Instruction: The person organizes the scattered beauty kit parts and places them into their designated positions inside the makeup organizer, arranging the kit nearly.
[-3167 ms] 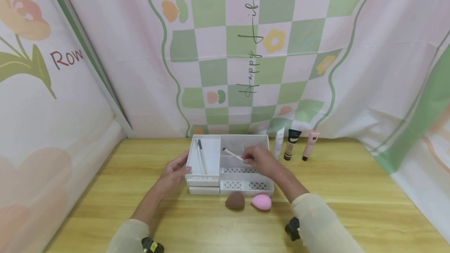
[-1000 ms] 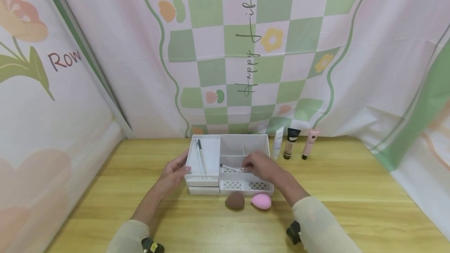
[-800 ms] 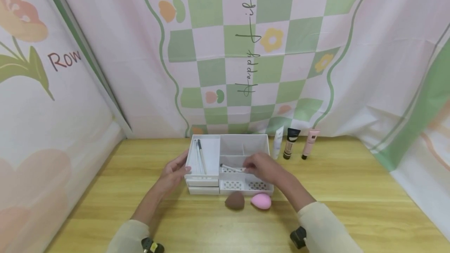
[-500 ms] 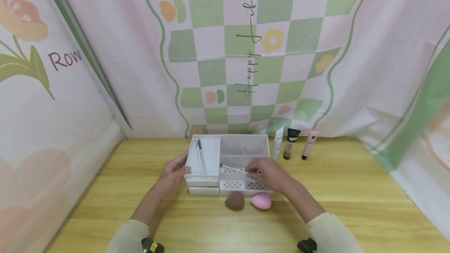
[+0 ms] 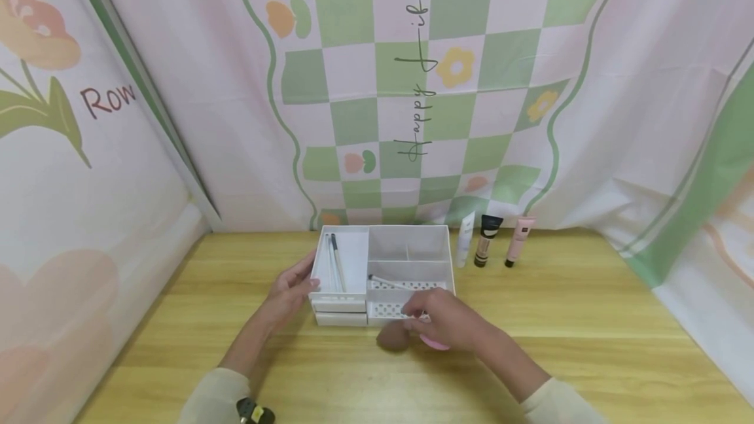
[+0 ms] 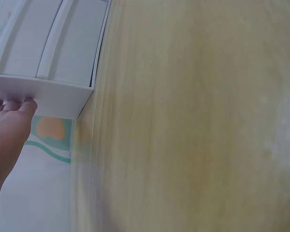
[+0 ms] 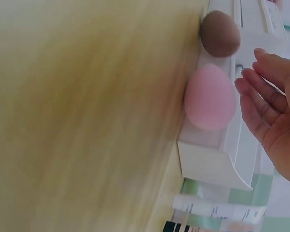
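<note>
My left hand (image 5: 288,293) holds the white makeup organizer (image 5: 344,260) by its left side, thumb at the top rim, fingers along the outer wall. In the left wrist view its fingertips (image 6: 26,104) touch that wall. My right hand (image 5: 444,319) hovers over the front, loosely bent and holding nothing. Below it, the pink makeup sponge (image 5: 434,343) is mostly hidden in the head view, but the right wrist view shows the egg-shaped sponge (image 7: 210,96) whole. A brown makeup sponge (image 5: 393,337) sits to its left. One white makeup brush (image 5: 385,281) lies in the right middle compartment.
Several slim brushes (image 5: 337,264) lie in the organizer's left tray. To the right stand a white tube (image 5: 465,241), a black-capped tube (image 5: 486,241) and a pink tube (image 5: 520,242). A patterned curtain (image 5: 400,116) hangs behind the wooden table (image 5: 589,319).
My right hand lowered the white brush into the organizer's middle compartment, let go, and came forward over the sponges. My left hand stayed in place.
</note>
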Available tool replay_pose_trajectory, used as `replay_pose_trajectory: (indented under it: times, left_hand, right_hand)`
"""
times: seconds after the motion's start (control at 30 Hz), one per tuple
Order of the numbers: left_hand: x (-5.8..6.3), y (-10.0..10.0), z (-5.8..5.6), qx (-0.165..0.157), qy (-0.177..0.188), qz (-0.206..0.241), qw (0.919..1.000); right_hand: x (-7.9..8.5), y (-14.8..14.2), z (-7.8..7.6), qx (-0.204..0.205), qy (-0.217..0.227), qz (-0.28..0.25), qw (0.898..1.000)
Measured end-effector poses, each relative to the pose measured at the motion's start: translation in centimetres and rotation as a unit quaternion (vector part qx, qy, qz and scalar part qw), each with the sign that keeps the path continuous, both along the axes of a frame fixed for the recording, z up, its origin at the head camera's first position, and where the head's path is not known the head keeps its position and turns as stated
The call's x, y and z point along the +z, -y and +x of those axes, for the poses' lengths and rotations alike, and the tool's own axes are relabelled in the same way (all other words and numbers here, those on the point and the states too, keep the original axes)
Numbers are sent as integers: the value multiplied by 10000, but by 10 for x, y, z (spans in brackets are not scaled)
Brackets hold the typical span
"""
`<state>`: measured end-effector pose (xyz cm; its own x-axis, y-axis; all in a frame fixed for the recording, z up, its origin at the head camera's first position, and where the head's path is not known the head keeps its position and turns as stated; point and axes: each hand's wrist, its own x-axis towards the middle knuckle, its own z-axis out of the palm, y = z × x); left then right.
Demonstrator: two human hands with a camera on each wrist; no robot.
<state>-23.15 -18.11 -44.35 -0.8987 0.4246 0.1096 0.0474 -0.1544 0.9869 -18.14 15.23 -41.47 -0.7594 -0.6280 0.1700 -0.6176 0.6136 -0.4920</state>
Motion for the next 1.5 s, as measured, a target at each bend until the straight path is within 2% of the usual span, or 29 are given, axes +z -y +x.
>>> replay_pose_trajectory:
  times: [0.27,0.53,0.8,1.1,1.5]
  left_hand:
    - [1,0,0,16,18,-6,10000]
    - [2,0,0,42,51,-47,10000]
    - [1,1,-1,-57,8,-80,10000]
    - [0,1,-1,-45,13,-101,9999]
    - [1,0,-1,44,145,-103,9998]
  right_hand:
    - [-10,9,5,224,-524,207,9982]
    - [-15,11,9,172,-864,509,9948]
    - [-16,16,9,259,-534,708,9957]
    - [-15,20,10,304,-758,848,9930]
    - [-16,15,10,357,-759,530,9951]
